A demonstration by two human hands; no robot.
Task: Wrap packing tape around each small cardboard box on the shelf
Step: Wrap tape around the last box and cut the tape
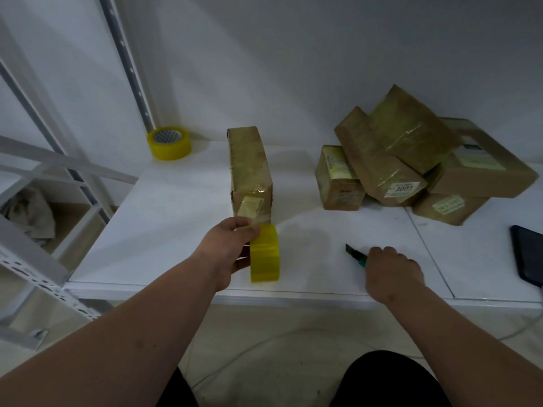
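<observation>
A long cardboard box (249,168) lies on the white shelf (176,207), with shiny tape over its near end. My left hand (226,251) grips a yellow tape roll (264,254) standing on edge just in front of that box. A strip of tape runs from the roll up to the box's near face. To the right, my right hand (393,271) holds a green utility knife (355,252) low over the shelf, its blade pointing left. A pile of several taped boxes (411,160) sits at the back right.
A second yellow tape roll (169,142) lies flat at the back left by a shelf upright (129,63). A dark phone (529,254) lies at the shelf's right edge. A lower rack with crumpled cloth (32,212) is at the left.
</observation>
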